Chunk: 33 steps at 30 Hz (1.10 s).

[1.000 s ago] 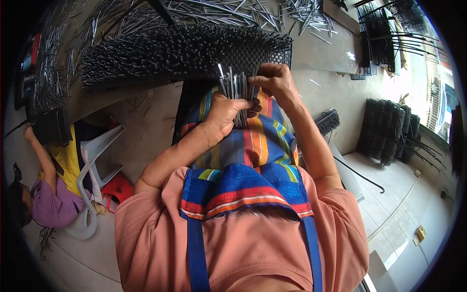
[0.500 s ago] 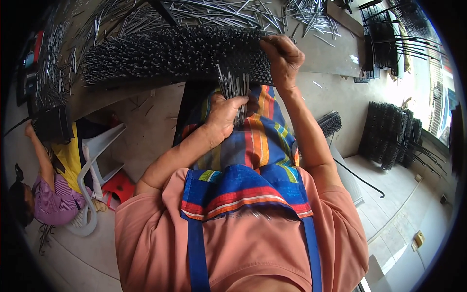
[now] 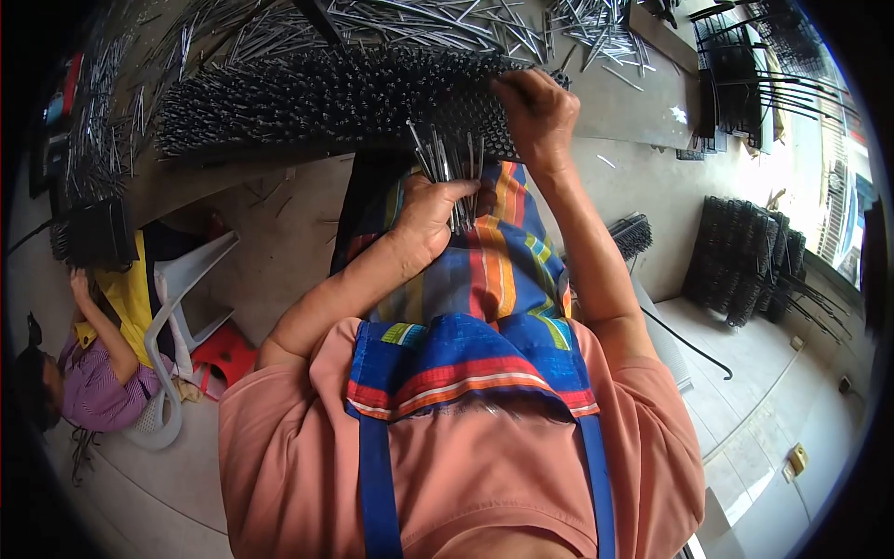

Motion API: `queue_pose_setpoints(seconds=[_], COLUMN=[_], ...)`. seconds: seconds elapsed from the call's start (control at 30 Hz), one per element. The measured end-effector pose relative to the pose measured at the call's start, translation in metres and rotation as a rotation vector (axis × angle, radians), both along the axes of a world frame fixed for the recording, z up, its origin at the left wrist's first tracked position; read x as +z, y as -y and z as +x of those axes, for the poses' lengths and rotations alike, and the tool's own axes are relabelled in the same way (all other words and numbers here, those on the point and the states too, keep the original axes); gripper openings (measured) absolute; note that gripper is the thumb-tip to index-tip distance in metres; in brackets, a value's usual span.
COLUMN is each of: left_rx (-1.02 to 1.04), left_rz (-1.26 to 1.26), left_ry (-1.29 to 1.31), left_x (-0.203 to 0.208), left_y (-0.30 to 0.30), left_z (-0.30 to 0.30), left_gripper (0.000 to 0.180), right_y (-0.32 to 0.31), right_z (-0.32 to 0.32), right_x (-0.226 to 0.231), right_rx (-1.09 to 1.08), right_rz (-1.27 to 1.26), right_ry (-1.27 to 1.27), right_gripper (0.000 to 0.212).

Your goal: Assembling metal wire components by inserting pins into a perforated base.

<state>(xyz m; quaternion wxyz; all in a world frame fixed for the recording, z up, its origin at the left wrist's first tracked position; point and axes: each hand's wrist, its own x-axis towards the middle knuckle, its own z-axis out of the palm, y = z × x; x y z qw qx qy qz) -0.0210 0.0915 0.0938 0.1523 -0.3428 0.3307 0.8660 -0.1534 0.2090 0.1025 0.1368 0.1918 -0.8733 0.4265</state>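
My left hand [image 3: 430, 216] grips a bunch of thin metal pins [image 3: 449, 166] that stand up out of my fist, held over my striped apron [image 3: 484, 307]. My right hand [image 3: 531, 110] rests on the near right end of a long black board [image 3: 317, 102] bristling with rows of upright pins. Its fingers are pinched at the board's edge; whether a pin is between them cannot be made out. The board lies across the workbench in front of me.
Loose metal pins [image 3: 447, 23] are heaped over the bench behind the board. Stacks of finished black pin boards [image 3: 745, 261] lean on the right. At the lower left another person [image 3: 84, 373] sits beside a white plastic chair [image 3: 182, 307].
My right hand left the bunch in my left hand and moved up and right to the board's near end. My left hand stayed in place with the pins.
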Motion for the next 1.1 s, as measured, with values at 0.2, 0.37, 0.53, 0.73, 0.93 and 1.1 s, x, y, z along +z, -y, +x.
queue_pose_setpoints(seconds=[0.2, 0.37, 0.53, 0.73, 0.93, 1.1], left_rx=[-0.011, -0.081, -0.216, -0.222, -0.169, -0.082], left_rz=[0.093, -0.002, -0.001, -0.072, -0.046, -0.091], left_ry=[-0.008, 0.080, 0.080, -0.051, 0.011, 0.008], left_x=[0.005, 0.006, -0.009, -0.006, -0.006, -0.001], left_y=[-0.004, 0.000, -0.001, -0.004, -0.001, -0.003], left_z=[-0.004, -0.003, 0.015, 0.017, 0.008, 0.004], left_gripper=[0.024, 0.018, 0.020, 0.021, 0.020, 0.012], right_y=[-0.027, -0.028, -0.021, -0.021, -0.020, -0.007], right_z=[0.031, 0.032, 0.007, -0.001, -0.003, 0.003], right_x=[-0.001, 0.018, 0.008, 0.001, -0.015, -0.004], right_rx=[0.236, 0.015, -0.099, -0.050, -0.042, -0.083], right_rz=[0.030, -0.386, -0.707, -0.523, -0.408, -0.078], right_ry=[0.880, 1.063, 0.320, 0.163, 0.108, 0.034], right_gripper=[0.022, 0.010, 0.004, 0.007, 0.008, 0.013])
